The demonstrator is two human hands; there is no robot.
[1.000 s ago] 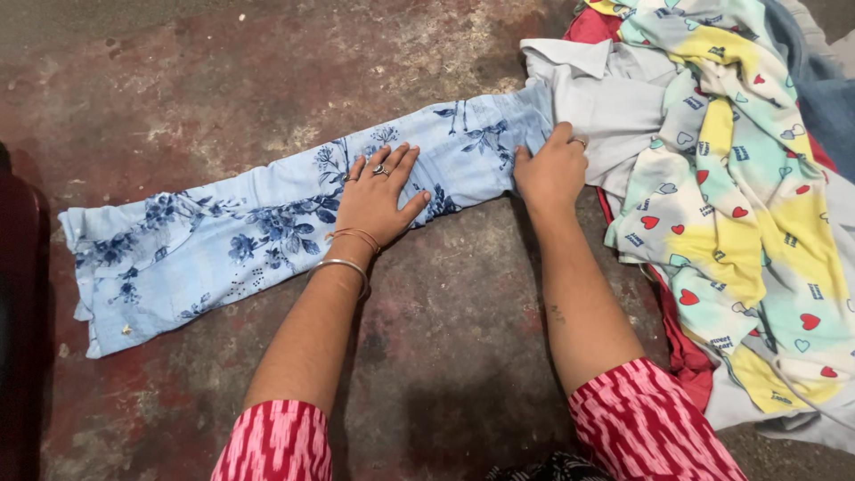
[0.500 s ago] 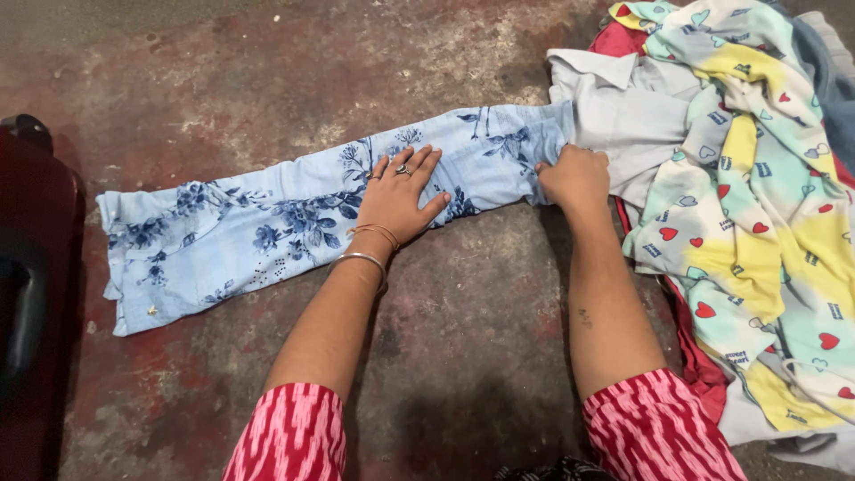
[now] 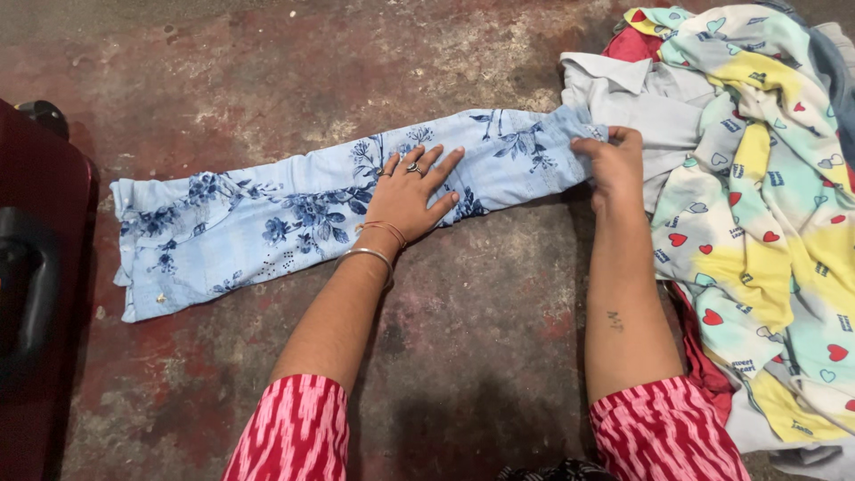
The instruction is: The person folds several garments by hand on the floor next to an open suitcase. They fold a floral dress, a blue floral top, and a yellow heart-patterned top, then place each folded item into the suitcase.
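Case: dark red case [image 3: 36,294] with a black handle at the left edge, standing on the floor [image 3: 267,71].
Garment: pale blue flowered garment [image 3: 267,223] laid out long and flat on the floor, running from near the case up to the pile.
Left hand [image 3: 411,194]: palm down on the garment's middle, fingers spread flat, gripping nothing.
Right hand [image 3: 614,165]: fingers closed on the garment's right end, lifting its edge.
Pile: clothes pile [image 3: 757,205] at right, a heart-print cloth on top, touching the garment's end.
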